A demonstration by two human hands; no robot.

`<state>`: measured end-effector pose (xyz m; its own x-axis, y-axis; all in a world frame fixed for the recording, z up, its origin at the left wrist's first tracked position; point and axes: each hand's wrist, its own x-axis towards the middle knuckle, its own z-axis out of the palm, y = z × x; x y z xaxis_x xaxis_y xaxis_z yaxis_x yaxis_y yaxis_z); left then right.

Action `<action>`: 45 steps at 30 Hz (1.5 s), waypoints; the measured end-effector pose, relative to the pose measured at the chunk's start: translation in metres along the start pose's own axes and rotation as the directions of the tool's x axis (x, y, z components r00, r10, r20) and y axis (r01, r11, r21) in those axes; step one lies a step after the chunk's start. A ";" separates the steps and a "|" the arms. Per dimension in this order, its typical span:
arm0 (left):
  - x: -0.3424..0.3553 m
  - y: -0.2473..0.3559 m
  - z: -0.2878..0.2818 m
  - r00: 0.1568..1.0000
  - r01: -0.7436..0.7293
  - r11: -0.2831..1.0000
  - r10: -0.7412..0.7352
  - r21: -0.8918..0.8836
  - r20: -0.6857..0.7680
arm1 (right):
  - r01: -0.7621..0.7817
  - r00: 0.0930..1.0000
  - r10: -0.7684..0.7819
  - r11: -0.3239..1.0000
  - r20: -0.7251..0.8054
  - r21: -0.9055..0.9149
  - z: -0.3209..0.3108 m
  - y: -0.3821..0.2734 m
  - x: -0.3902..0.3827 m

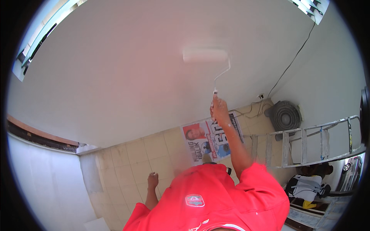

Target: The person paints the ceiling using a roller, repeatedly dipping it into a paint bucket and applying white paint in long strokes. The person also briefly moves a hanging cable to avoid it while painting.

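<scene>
My right hand [219,110] is closed round the handle of a paint roller [205,56], arm stretched forward. The roller's white sleeve lies against a pale wall [127,61], and its bent wire frame [222,72] runs down to the handle. White paint spots mark the hand and forearm. Low on the left, away from the wall, hangs my left hand [153,179] with its fingers curled. A small whitish patch shows at those fingers, too small to make out.
A printed banner [191,148] lies on the tiled floor [131,154] below the wall. To the right are a dark round fan [286,115], cables along the wall, and an aluminium ladder [286,144]. A backpack [304,185] sits behind the ladder. Louvred windows [36,44] show above.
</scene>
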<state>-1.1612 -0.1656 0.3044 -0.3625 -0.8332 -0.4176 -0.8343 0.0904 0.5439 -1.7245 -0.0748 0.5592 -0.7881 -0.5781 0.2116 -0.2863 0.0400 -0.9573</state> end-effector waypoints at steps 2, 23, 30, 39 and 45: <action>-0.003 0.005 -0.003 1.000 0.004 1.000 -0.003 -0.007 0.005 | -0.029 1.000 0.029 0.999 0.000 -0.027 0.008 0.032 -0.017; 0.048 -0.062 0.004 0.901 -0.412 0.836 0.314 0.364 0.299 | 0.091 0.995 -0.070 0.919 0.069 -0.385 0.033 0.062 -0.022; 0.088 -0.039 0.002 0.627 -0.757 0.346 0.623 0.555 0.468 | -0.391 0.920 0.363 0.879 0.148 0.274 0.040 -0.013 -0.074; 0.105 -0.045 -0.047 0.761 -0.647 0.572 0.525 0.505 0.380 | -0.360 0.927 0.326 0.913 0.187 0.192 0.008 -0.014 -0.097; 0.048 -0.069 -0.027 0.991 -0.015 1.000 0.014 0.008 0.130 | -0.075 0.997 0.069 0.965 -0.031 -0.253 0.022 0.027 -0.095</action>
<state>-1.1093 -0.2266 0.2664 -0.4251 -0.7536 -0.5013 -0.8321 0.1075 0.5440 -1.6455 -0.0362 0.5087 -0.8226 -0.5484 0.1507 -0.3548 0.2877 -0.8896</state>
